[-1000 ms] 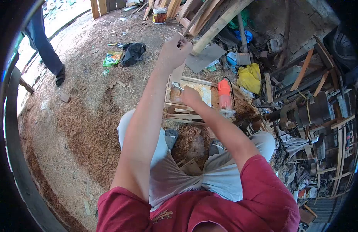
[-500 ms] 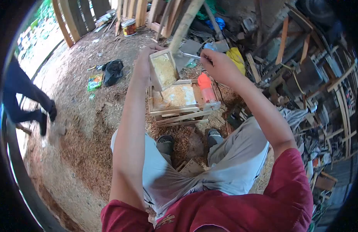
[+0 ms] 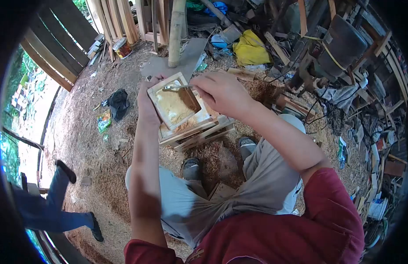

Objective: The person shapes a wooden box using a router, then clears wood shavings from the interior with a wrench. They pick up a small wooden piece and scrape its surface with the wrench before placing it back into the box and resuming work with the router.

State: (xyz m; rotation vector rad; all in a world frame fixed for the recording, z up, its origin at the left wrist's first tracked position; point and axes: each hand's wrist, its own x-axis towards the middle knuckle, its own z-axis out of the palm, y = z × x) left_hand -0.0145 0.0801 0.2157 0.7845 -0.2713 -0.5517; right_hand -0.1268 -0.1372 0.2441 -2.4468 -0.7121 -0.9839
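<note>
My left hand is closed on the left side of a small open wooden box, tilted so its inside faces me. Pale sawdust-like material covers much of the bottom of the box. My right hand grips a thin metal tool, whose flat end lies over the box's upper inner part. Beneath the box is a low wooden stand with shavings on its top, partly hidden by the box and my hands.
Another person's legs are at the lower left. A black plastic bag and a green packet lie on the shaving-strewn ground. Beyond the stand are a post and yellow cloth. Scrap and wood pieces fill the right side.
The tool has moved from beside the box to over its inside. My view has shifted, and the red bottle on the stand no longer shows. The other person's legs have changed position.
</note>
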